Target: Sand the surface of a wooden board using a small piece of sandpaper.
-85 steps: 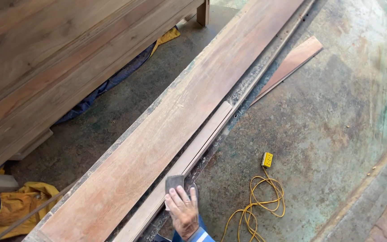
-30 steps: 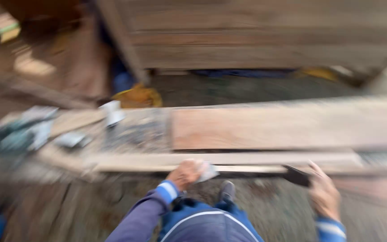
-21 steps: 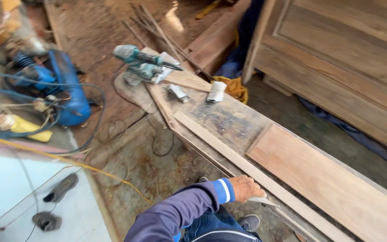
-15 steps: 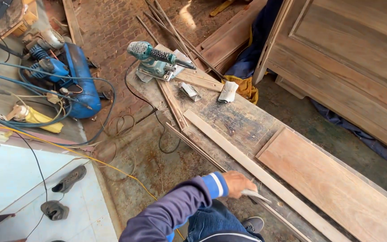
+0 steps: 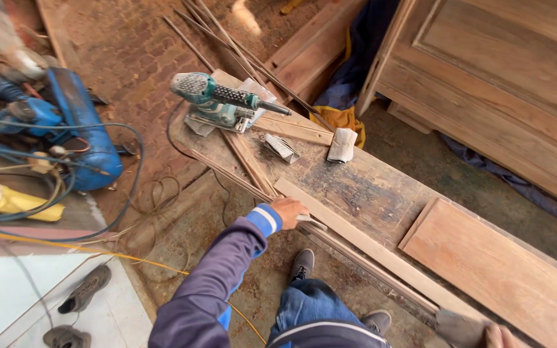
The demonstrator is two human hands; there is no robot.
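My left hand (image 5: 289, 211) is closed on a pale piece of sandpaper (image 5: 305, 218) and presses it against the near end of a long thin strip of wood (image 5: 369, 248). The strip lies along the front edge of the tabletop (image 5: 356, 187), a long worn plank that runs from upper left to lower right. My blue sleeve with its white-striped cuff reaches in from below.

My right hand (image 5: 494, 336) shows only at the bottom edge; its fingertips hold a dark sanding pad (image 5: 460, 328) resting at the far end of the same strip. How firmly it grips I cannot tell, as most of the hand is cut off.

Beside the strip, farther back on the tabletop, lies a wide reddish board (image 5: 504, 274). Toward the left end of the tabletop sits a green power sander (image 5: 217, 103), and near it two folded scraps of sandpaper, one grey (image 5: 282, 147) and one white (image 5: 342, 144). A few thin wooden slats (image 5: 246, 161) lie crossed beneath them.

On the floor to the left stands a blue air compressor (image 5: 75, 129) with hoses and cables looped around it. A pair of dark shoes (image 5: 75, 306) lies on the pale tiles at lower left. A large wooden cabinet (image 5: 504, 77) stands behind the tabletop at upper right, with a yellow cloth (image 5: 336, 116) at its foot.
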